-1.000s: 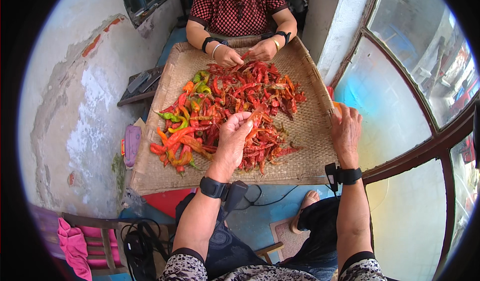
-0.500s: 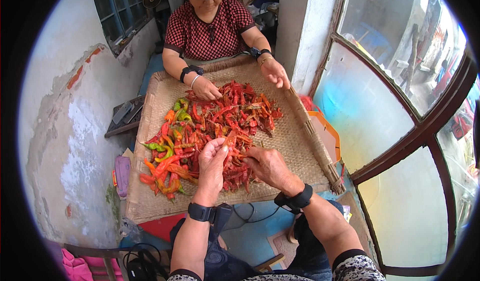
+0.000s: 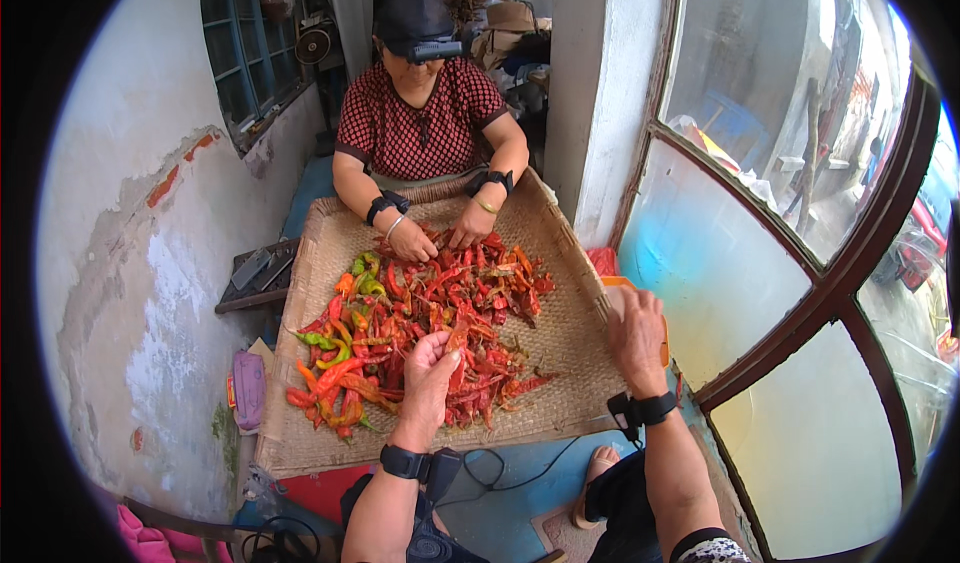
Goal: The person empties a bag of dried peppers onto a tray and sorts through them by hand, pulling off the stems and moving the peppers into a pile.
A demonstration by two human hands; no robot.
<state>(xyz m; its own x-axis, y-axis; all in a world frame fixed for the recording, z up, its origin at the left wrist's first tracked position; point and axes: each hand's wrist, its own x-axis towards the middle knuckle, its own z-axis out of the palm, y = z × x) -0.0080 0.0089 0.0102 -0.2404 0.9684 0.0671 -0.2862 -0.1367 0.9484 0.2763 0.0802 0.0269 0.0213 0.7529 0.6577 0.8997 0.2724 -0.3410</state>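
My left hand is closed on a wrinkled orange-red chili pepper, pinched between thumb and fingers above the near side of the pile. My right hand is over the tray's right rim, beside an orange-edged container. Its fingers are stretched forward and slightly apart, and I see nothing in them. Red, orange and green chili peppers lie heaped on a woven tray. Across from me, another person's hands are in the far part of the heap.
A peeling wall runs along the left, with a purple pouch and a dark wooden stand near it. Framed glass panes close off the right side. A black cable lies below the tray's front edge.
My right hand has moved from beside the left hand out past the tray's right rim. My left hand still holds a pepper. The other person's hand on the right rim has moved into the heap.
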